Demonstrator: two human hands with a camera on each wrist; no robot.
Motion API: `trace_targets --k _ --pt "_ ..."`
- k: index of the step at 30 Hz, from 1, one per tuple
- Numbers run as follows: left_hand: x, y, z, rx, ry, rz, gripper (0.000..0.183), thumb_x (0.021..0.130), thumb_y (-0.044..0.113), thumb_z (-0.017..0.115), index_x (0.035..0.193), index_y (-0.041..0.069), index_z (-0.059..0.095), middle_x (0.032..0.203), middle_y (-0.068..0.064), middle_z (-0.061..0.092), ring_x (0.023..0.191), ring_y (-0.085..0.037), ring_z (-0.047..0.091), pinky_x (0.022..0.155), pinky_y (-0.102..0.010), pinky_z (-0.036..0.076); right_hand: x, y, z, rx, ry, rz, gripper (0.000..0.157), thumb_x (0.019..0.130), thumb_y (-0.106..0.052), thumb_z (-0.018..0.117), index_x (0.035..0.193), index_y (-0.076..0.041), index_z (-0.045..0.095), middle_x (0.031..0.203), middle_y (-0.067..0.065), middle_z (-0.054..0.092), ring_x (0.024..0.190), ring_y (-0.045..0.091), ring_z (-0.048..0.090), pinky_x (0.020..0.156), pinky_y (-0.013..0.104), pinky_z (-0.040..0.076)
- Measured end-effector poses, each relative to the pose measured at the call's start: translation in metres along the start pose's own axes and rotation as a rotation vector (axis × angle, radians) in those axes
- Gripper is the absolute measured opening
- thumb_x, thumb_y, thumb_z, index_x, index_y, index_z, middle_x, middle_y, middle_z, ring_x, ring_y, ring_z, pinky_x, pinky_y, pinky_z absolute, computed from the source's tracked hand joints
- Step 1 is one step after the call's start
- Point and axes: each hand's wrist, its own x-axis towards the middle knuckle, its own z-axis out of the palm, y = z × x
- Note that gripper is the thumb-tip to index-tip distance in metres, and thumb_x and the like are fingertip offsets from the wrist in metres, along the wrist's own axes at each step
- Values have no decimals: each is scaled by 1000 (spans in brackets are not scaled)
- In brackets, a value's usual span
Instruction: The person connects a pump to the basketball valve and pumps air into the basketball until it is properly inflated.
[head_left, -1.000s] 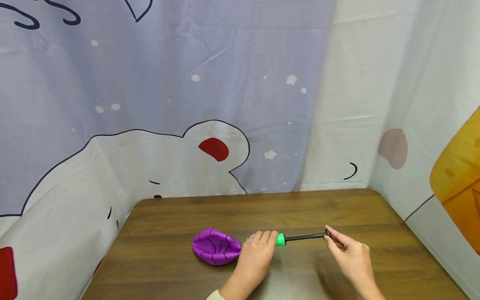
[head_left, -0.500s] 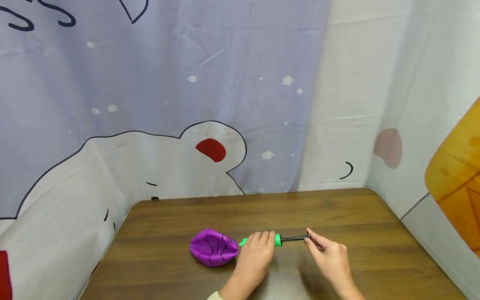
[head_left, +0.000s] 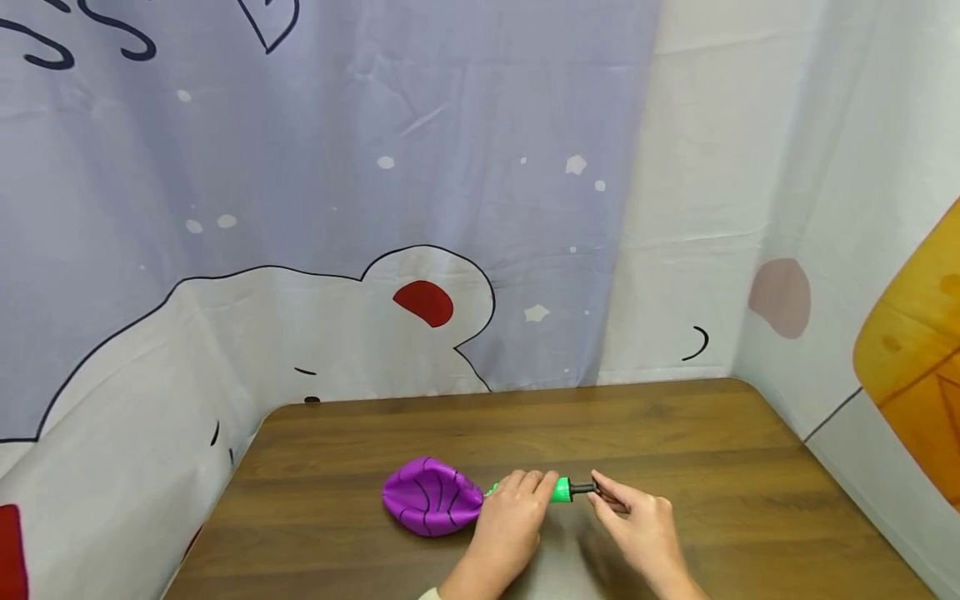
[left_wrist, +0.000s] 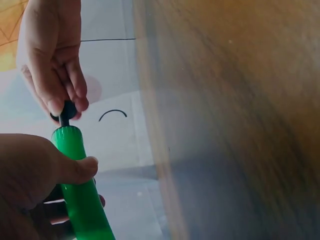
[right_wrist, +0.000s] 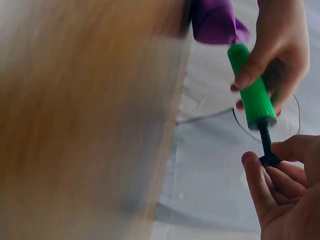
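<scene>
A purple, half-collapsed ball (head_left: 431,497) with black lines lies on the table to the left of my hands. Its right end meets the tip of a green hand pump (head_left: 561,490), which lies roughly level. My left hand (head_left: 512,521) wraps round the pump's barrel, thumb along one side in the left wrist view. At the pump's other end, my right hand (head_left: 637,525) pinches the black handle (right_wrist: 270,160) between thumb and fingers. A short length of black rod (right_wrist: 265,137) shows between barrel and handle. The exact join at the ball is too small to make out.
The brown wooden table (head_left: 337,450) extends around both hands. Behind it and along its sides hangs a printed cloth (head_left: 555,275), close to the table's back edge.
My right hand has moved left toward my left hand, pushing the black rod into the green barrel. My left hand and the ball have stayed nearly in place.
</scene>
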Motion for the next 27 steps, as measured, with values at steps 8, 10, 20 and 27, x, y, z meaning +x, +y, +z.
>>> trace_targets --k 8,10,20,27 --pt "-1 -2 -2 -12 12 -9 65 62 1 82 123 15 64 108 2 72 94 -14 67 87 -28 58 10 11 -34 -101 50 120 29 76 2 81 104 -7 80 85 6 78 71 -18 61 58 6 50" --pt "-1 -3 -1 -8 27 -4 65 61 2 83 122 14 64 107 2 71 94 -14 66 87 -27 57 12 14 -42 -129 54 170 29 79 -1 80 106 -9 80 87 6 78 71 -22 58 57 5 49" --pt "-4 -1 -1 6 7 4 62 63 4 83 122 11 65 108 0 72 94 -14 66 83 -27 58 9 16 -45 -170 87 208 27 80 -3 80 107 -10 80 84 6 78 70 -24 54 54 6 47" --pt "0 4 -1 62 -2 10 58 66 10 84 122 10 69 109 0 73 93 -15 67 81 -27 59 4 4 -15 -158 108 27 29 73 3 84 102 -4 80 78 5 77 67 -7 66 51 11 51"
